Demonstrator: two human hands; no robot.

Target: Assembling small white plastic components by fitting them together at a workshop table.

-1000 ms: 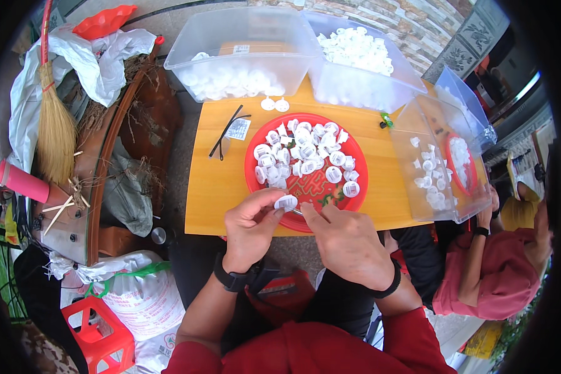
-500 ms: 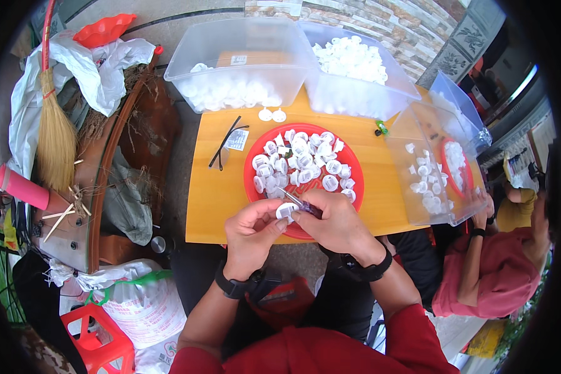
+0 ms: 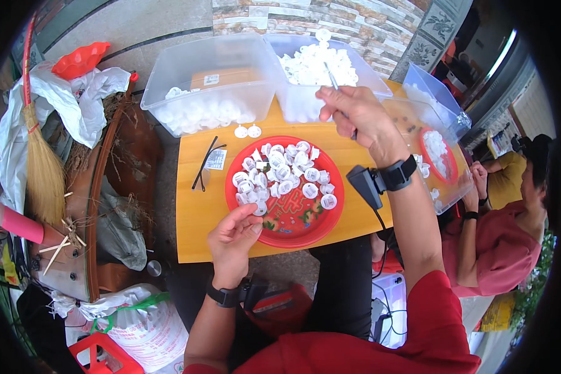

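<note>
My right hand [image 3: 361, 118] is raised over the far side of the table, its fingers closed round a screwdriver [image 3: 331, 76] with a thin metal shaft. The shaft points up toward the clear bin [image 3: 302, 106] of white plastic parts. Above that pile a single round white part [image 3: 323, 35] shows against the wall, apart from the tool and seemingly in the air. At the near left rim of the red tray [image 3: 336, 218], my left hand [image 3: 234, 240] has thumb and fingers apart. Its fingertips are beside a white part [image 3: 260, 208] among several in the tray.
Another clear bin [image 3: 209, 81] of white parts stands at the back left. Eyeglasses [image 3: 206, 163] and two white discs [image 3: 247, 131] lie on the table [image 3: 196, 234]. At the right, a person in a red shirt [image 3: 502, 249] sits beside a tilted clear bin [image 3: 445, 181].
My right hand has swung from the tray up toward the back bin with the screwdriver. The white part between my hands has left my left fingers, and the left hand has opened by the tray.
</note>
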